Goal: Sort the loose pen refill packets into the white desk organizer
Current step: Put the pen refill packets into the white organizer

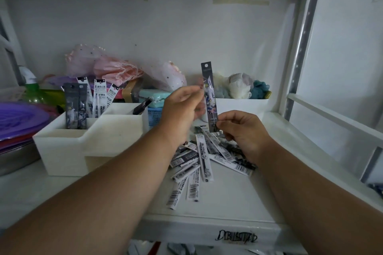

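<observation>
Fingers of the left hand (pixel 182 103) pinch the dark refill packet (pixel 209 97) mid-length; right hand (pixel 242 130) pinches its bottom end, upright above the loose pile (pixel 207 159) on the bench. Best move, imo: release the right hand, carry w/ the left to the white desk organizer (pixel 83 141), drop it w/ the matching dark packets (pixel 75 105) in the left compartment.

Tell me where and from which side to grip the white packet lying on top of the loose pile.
Pinch the white packet across its narrow width near the far end, coming from above. It lies flat and long on the pile, so only its thin side edges offer purchase.
</observation>
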